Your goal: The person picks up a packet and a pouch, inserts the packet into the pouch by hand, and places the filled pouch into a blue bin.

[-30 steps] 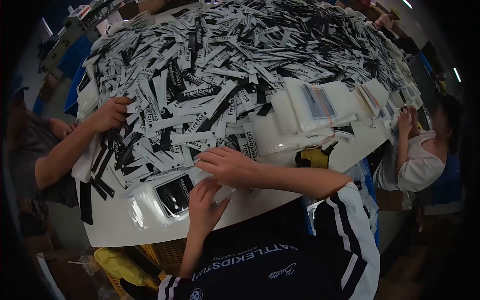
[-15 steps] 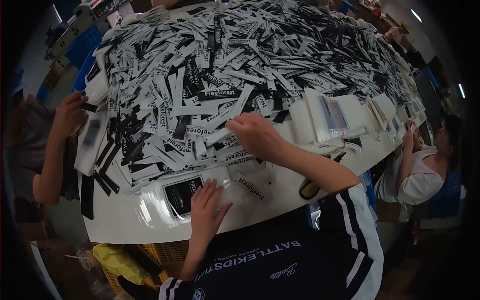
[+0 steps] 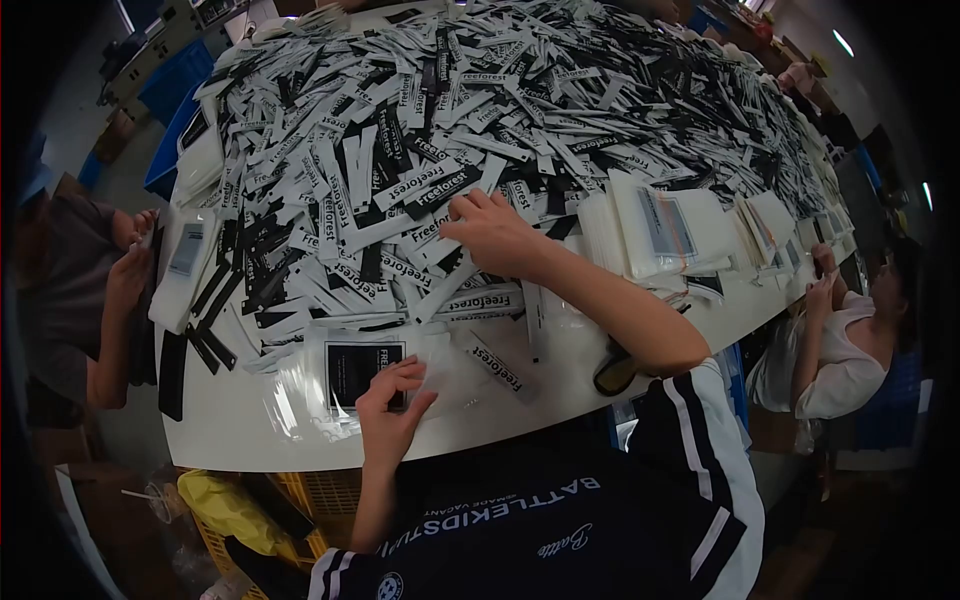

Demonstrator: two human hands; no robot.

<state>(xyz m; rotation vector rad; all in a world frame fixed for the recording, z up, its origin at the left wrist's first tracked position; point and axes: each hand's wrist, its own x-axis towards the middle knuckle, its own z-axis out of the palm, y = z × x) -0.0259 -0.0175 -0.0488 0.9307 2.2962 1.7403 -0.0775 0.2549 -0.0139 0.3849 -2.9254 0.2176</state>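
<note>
My left hand (image 3: 392,402) rests at the right part of the clear plastic bags with a black label (image 3: 350,375), near the table's front edge. Its thumb stands apart from the bent fingers, and nothing shows in its grasp. Over the heap of black and white "Freeforest" sachets (image 3: 400,190), my right hand (image 3: 492,236) reaches down, fingers apart and bent, their tips touching white sachets. One sachet (image 3: 497,372) lies by itself on the table, to the right of the bags.
White pouches with grey labels (image 3: 670,230) are stacked right of my right hand. Dark-lensed glasses (image 3: 614,374) lie by my right forearm. A person (image 3: 75,290) works at the left, another (image 3: 840,345) at the right. Yellow crates (image 3: 328,500) stand below the table edge.
My right hand has moved up and slightly left over the heap, and its closed fingers have spread. My left hand has shifted slightly left and its fingers are more bent.
</note>
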